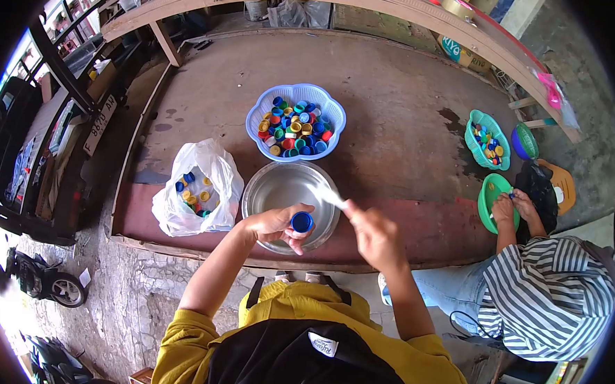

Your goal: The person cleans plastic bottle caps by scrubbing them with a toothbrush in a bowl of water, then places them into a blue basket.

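Observation:
My left hand [278, 224] grips a blue bottle cap [302, 222], its open side turned up, over the front of a metal basin [248, 201]. My right hand [376, 239] is closed on a slim white tool [328, 194], smeared by motion, so its kind cannot be made out. The tool's far end is above the basin's right side, apart from the cap. Behind the basin stands a light-blue plastic basket [255, 120] heaped with bottle caps [297, 127] in several colours. Left of the basin, an open white plastic bag [169, 209] holds more caps.
At the right, a co-worker in a striped top [545, 295] has both hands at a green basin [487, 194]. Near it are a teal basket [471, 139] of caps, a purple-and-green bowl [526, 141] and a black bag [536, 183]. A wooden beam [296, 9] spans the back.

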### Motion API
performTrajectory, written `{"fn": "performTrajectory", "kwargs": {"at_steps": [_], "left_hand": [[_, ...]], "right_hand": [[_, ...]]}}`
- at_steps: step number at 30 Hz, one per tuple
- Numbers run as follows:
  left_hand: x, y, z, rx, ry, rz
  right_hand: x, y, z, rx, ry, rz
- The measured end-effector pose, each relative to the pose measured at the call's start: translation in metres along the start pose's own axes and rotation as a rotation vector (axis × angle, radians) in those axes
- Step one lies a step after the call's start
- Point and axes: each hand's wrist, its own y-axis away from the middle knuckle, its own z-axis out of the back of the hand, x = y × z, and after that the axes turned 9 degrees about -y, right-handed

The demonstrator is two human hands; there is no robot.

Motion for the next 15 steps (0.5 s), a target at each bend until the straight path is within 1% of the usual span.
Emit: {"fn": "performTrajectory", "kwargs": {"at_steps": [1,2,3,4,5,6,7,8,9,10,12,14,15], "left_hand": [[-0.006,0.0,-0.002,0.025,0.005,0.019],[-0.013,0.001,-0.005,0.048,0.009,0.037],[-0.017,0.003,-0.01,0.032,-0.049,-0.03],[-0.02,0.004,-0.011,-0.007,-0.061,0.01],[-0.022,0.004,-0.012,-0.046,-0.071,0.047],[-0.023,0.002,-0.011,-0.085,-0.079,0.078],[-0.025,-0.001,-0.003,-0.005,-0.1,0.092],[-0.026,-0.001,-0.003,0.03,-0.081,0.091],[-0.028,-0.003,-0.003,0.065,-0.067,0.088],[-0.031,-0.004,-0.004,0.099,-0.052,0.087],[-0.035,-0.004,-0.005,0.059,-0.107,0.099],[-0.042,-0.005,-0.005,0.034,-0.141,0.096],[-0.046,-0.005,-0.007,-0.023,-0.179,0.118]], "right_hand": [[-0.002,-0.005,0.003,-0.076,-0.109,-0.032],[0.001,-0.007,0.005,0.041,-0.12,0.027],[0.006,-0.005,0.005,0.155,-0.132,0.082],[0.009,-0.004,0.004,0.266,-0.143,0.135],[0.006,-0.005,0.002,0.249,-0.174,0.14],[0.001,-0.009,0.001,0.136,-0.148,0.11],[-0.004,-0.013,-0.001,0.026,-0.123,0.08],[-0.008,-0.018,-0.003,-0.085,-0.1,0.049],[-0.001,-0.028,-0.002,-0.175,-0.357,-0.042],[0.006,-0.034,-0.001,-0.072,-0.401,-0.116],[0.017,-0.04,-0.003,0.124,-0.486,-0.27],[0.014,-0.043,-0.019,0.084,-0.549,-0.217],[0.017,-0.049,-0.022,0.053,-0.543,-0.2]]}}
